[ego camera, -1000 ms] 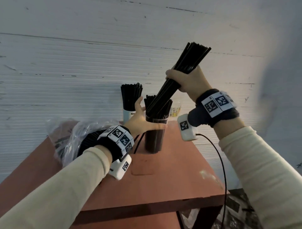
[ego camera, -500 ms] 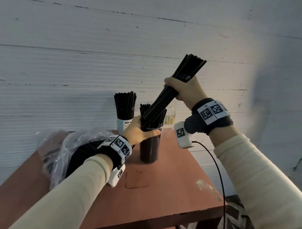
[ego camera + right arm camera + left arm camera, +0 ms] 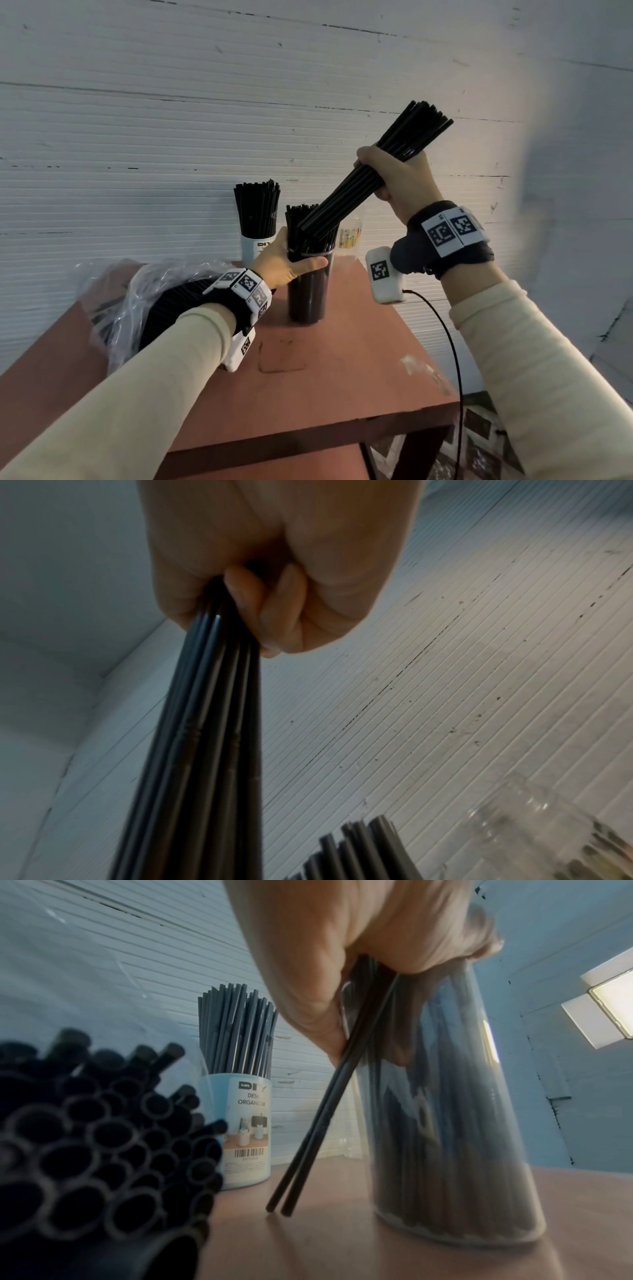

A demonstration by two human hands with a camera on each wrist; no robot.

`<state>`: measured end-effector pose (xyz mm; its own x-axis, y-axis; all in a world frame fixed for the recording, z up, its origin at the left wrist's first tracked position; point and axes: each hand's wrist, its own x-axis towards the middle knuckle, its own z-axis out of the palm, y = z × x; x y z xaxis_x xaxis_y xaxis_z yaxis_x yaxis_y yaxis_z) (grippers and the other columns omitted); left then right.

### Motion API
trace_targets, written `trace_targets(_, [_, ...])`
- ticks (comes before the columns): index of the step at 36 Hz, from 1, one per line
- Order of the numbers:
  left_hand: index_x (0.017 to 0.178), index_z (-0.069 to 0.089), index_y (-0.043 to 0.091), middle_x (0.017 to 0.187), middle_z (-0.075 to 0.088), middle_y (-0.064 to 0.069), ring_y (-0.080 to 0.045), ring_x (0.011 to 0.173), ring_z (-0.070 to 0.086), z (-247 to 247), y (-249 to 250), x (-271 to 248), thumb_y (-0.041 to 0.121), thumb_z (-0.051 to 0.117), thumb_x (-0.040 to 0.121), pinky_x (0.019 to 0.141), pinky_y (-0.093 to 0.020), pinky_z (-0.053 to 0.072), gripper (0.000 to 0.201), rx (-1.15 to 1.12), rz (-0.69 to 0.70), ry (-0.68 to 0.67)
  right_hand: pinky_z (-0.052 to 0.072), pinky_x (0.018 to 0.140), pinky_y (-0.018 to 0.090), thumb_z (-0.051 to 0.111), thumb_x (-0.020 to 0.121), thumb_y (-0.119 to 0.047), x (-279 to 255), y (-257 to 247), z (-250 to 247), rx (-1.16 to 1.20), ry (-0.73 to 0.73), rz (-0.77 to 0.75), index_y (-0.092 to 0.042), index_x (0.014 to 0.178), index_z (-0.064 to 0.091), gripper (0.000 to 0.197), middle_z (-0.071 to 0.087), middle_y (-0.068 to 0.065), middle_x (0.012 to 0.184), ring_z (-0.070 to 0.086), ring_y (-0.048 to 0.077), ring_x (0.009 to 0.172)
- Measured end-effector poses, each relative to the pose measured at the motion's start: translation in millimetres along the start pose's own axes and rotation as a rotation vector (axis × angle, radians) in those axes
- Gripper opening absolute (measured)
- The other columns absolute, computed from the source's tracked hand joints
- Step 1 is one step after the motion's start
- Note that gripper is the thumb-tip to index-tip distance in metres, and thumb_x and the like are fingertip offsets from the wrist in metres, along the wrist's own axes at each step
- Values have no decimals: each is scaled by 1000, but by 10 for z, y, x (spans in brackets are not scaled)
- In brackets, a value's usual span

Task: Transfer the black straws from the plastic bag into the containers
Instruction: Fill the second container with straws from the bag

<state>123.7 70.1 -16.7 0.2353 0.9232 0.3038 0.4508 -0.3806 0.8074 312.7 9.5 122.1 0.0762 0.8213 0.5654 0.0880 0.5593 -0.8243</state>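
My right hand grips a thick bundle of black straws in a fist, tilted up to the right. The bundle's lower end rests at the mouth of a clear container packed with black straws. My left hand grips this container near its rim. In the left wrist view the left hand also pins two loose straws against the outside of the container, their ends on the table. A white desk organizer, full of straws, stands behind. The plastic bag of straws lies left.
The reddish table stands against a white ribbed wall, with its right edge and front corner close by. A small clear jar sits behind the container, also visible as the jar in the right wrist view. A cable hangs from my right wrist.
My left hand has closed round the clear container, where earlier it only reached toward it. My right hand has tipped the bundle flatter, its lower end now at the container's mouth.
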Motion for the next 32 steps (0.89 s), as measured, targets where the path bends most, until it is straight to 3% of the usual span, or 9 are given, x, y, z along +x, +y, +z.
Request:
trace_targets(4, [139, 39, 22, 124, 61, 6, -11, 112, 56, 8, 13, -43, 76, 68, 47, 92, -27, 41, 111, 2, 20, 4, 28, 40, 22, 64, 82, -7, -63, -32, -125, 20, 33, -17, -4, 72, 59, 11, 61, 3, 66, 43, 10, 47])
trace_targets(10, [139, 39, 22, 122, 59, 7, -9, 109, 55, 2, 49, -75, 75, 68, 49, 88, -25, 38, 109, 19, 21, 0, 28, 40, 22, 64, 81, -7, -115, -40, -188, -6, 44, 0, -4, 72, 58, 11, 60, 9, 70, 42, 12, 47])
trace_targets(13, [140, 39, 20, 121, 58, 7, -10, 108, 53, 2, 31, -42, 59, 81, 65, 89, -26, 37, 94, 16, 9, 0, 28, 43, 23, 66, 78, -10, -110, -11, -160, -57, 42, 33, -7, 70, 58, 12, 60, 11, 73, 45, 17, 54])
trace_targets(15, [140, 39, 19, 122, 59, 6, -12, 111, 54, 7, 1, -23, 48, 80, 73, 90, -26, 37, 83, 11, 6, 8, 29, 47, 25, 67, 76, -12, -85, 25, -109, -96, 32, 53, -10, 68, 58, 13, 60, 14, 75, 47, 24, 63])
trace_targets(18, [139, 40, 21, 120, 59, 8, -11, 109, 54, 12, -14, -15, 52, 81, 70, 88, -25, 37, 86, -9, 6, 11, 30, 49, 27, 67, 75, -16, -38, 77, -31, -161, 9, 43, -9, 69, 58, 13, 59, 16, 76, 48, 26, 67])
trace_targets(20, [139, 39, 21, 118, 57, 9, -8, 107, 53, 11, -23, -8, 45, 80, 75, 89, -25, 37, 80, -24, 0, 6, 31, 46, 25, 66, 75, -17, -1, 111, 8, -194, -3, 23, -7, 71, 58, 14, 58, 17, 76, 47, 25, 64])
trace_targets(22, [140, 38, 22, 118, 57, 10, -6, 107, 51, 15, -42, 4, 40, 78, 78, 89, -21, 39, 76, -29, 2, 0, 33, 45, 24, 66, 75, -18, 45, 145, 42, -231, -8, 4, -5, 74, 59, 15, 57, 16, 75, 47, 23, 63])
trace_targets(26, [143, 37, 23, 120, 59, 9, -8, 108, 53, 23, -68, 23, 40, 78, 78, 74, -9, 34, 79, -18, 16, 5, 34, 49, 24, 66, 75, -20, 150, 207, 119, -327, -37, -26, -12, 78, 58, 12, 48, 11, 72, 44, 19, 62])
trace_targets(32, [143, 36, 24, 120, 59, 10, -4, 106, 53, 19, -99, 43, 36, 79, 79, 74, -3, 32, 78, -44, 45, -2, 33, 52, 26, 65, 80, -19, 277, 346, 259, -486, -205, -19, -4, 68, 57, 21, 44, 9, 68, 41, 18, 58])
